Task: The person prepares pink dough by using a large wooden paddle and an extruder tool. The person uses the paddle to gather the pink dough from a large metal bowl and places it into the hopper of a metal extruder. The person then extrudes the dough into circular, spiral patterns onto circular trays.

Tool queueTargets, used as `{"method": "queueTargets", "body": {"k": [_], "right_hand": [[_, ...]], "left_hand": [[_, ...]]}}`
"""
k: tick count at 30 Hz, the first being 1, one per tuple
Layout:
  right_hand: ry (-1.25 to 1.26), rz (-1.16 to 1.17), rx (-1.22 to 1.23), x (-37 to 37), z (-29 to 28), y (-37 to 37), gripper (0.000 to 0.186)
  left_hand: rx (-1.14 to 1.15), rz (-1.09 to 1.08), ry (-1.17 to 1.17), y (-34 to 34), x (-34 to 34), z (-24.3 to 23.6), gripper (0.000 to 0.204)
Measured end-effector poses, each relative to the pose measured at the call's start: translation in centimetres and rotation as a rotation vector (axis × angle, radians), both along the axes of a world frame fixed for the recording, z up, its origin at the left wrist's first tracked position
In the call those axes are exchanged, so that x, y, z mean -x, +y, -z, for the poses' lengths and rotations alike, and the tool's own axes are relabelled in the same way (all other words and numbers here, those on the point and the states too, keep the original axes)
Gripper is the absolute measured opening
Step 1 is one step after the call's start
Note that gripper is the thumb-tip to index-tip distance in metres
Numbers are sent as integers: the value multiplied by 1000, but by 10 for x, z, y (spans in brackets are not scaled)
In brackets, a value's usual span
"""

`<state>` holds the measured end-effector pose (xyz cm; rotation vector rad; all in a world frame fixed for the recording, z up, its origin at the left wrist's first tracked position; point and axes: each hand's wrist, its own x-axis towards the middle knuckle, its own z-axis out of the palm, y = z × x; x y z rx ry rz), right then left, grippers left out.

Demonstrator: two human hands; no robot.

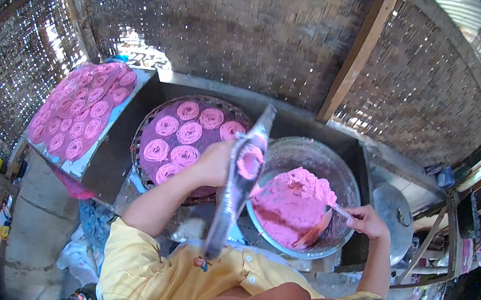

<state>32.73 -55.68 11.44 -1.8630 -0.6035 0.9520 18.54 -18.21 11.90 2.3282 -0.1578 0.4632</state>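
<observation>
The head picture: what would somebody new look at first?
Probably the bright pink swirls in rows on the round tray, left of the middle, with more on the pale surface further left. Then the big basin of pink paste, right of the tray. Between them, the left hand holds a long metal tool.

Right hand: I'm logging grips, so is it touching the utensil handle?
Touching: the head view shows the utensil handle gripped in the right hand.
</observation>
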Motion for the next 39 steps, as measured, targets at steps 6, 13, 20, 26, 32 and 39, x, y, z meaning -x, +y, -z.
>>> {"method": "queueTargets", "body": {"k": [6,13,20,26,32,39], "right_hand": [[-165,-89,-76,9,-42,14,36],[-1502,-289,309,34,-116,58,33],[-2197,-349,169,83,-94,117,25],[-1987,-84,56,70,-107,65,26],[-1971,47,38,65,-121,61,28],[-1975,-213,52,63,-96,87,22]], "left_hand": [[-216,105,190,-30,-39,-3,36],[-320,120,149,-33,-44,12,35],[-221,51,137,-40,-57,10,35],[-161,-15,100,-8,-65,33,34],[-198,-49,129,-21,-65,23,36],[-307,2,194,-51,-62,9,35]]}}
